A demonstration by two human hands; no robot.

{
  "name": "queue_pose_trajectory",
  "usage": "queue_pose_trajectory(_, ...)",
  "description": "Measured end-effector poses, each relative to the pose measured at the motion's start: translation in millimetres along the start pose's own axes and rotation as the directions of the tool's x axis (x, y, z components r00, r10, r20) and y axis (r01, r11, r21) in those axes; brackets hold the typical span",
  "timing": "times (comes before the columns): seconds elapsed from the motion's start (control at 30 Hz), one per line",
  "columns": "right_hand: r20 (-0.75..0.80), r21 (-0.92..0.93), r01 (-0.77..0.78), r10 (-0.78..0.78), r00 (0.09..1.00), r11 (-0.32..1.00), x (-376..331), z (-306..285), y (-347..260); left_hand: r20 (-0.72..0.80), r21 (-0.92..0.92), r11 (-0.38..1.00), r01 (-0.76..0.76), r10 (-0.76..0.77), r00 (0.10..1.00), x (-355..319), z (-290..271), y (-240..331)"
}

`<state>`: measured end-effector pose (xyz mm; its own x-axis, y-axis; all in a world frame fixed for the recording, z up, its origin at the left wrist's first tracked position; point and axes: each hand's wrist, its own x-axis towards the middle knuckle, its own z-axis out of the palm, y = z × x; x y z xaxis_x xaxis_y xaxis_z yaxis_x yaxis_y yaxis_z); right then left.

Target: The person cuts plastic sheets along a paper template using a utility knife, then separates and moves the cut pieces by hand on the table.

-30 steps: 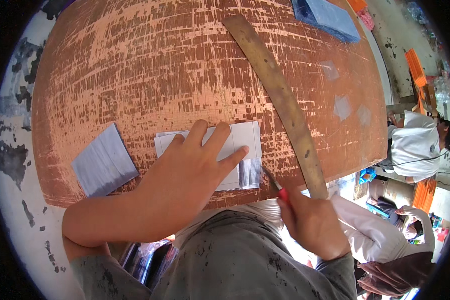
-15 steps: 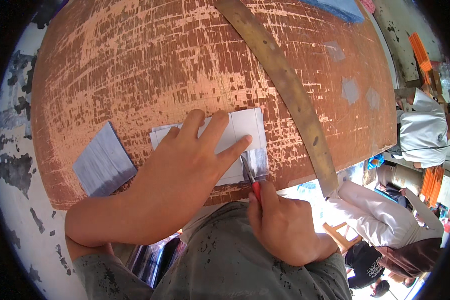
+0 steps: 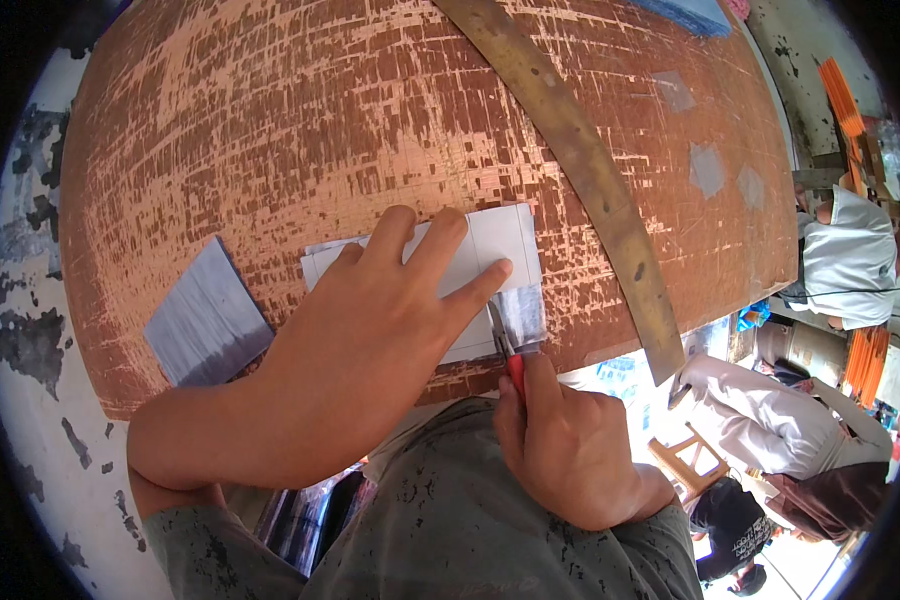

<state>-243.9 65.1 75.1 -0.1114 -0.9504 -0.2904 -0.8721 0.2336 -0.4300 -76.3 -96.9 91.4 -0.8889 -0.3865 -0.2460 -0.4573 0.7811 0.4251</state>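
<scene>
Left hand (image 3: 370, 330) flat on white sheet (image 3: 500, 240)

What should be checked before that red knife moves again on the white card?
1. Left hand presses the white card flat: ok.
2. Left fingertips clear of the blade: not ok, the index tip sits right beside it.
3. Right hand grips the red-handled knife firmly: ok.
4. Blade tip on the card's near edge: ok.
5. Long metal ruler guiding the cut: not ok, it lies apart to the right.
6. Blade sharpness: cannot tell.
</scene>
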Motion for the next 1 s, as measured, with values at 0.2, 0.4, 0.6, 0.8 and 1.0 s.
queue_pose_trajectory(0.2, -0.016, -0.037, 0.026, -0.027, 1.0, 0.999, 0.5, 3.8, -4.1, 0.0, 0.0, 1.0, 0.013, -0.013, 1.0, -0.2, 0.8, 1.6)
queue_pose_trajectory(0.4, 0.053, -0.134, 0.084, -0.077, 0.996, 0.987, 2.7, -0.9, -8.6, -0.015, -0.011, 1.0, 0.016, -0.016, 1.0, 0.4, 3.0, 2.6)
queue_pose_trajectory(0.6, 0.039, -0.048, -0.015, 0.017, 0.999, 0.999, -1.9, 5.2, -8.9, -0.017, -0.006, 1.0, 0.007, -0.007, 1.0, 0.0, 0.9, 2.4)
queue_pose_trajectory(0.8, 0.052, -0.153, 0.055, -0.048, 0.998, 0.987, -7.4, 2.4, -7.6, -0.017, -0.008, 1.0, 0.028, -0.028, 0.999, 0.5, 0.8, 3.4)
queue_pose_trajectory(1.0, 0.051, -0.048, -0.04, 0.043, 0.998, 0.998, -15.9, 6.6, -9.9, -0.028, -0.015, 0.999, 0.03, -0.031, 0.999, -0.4, 3.2, 3.8)
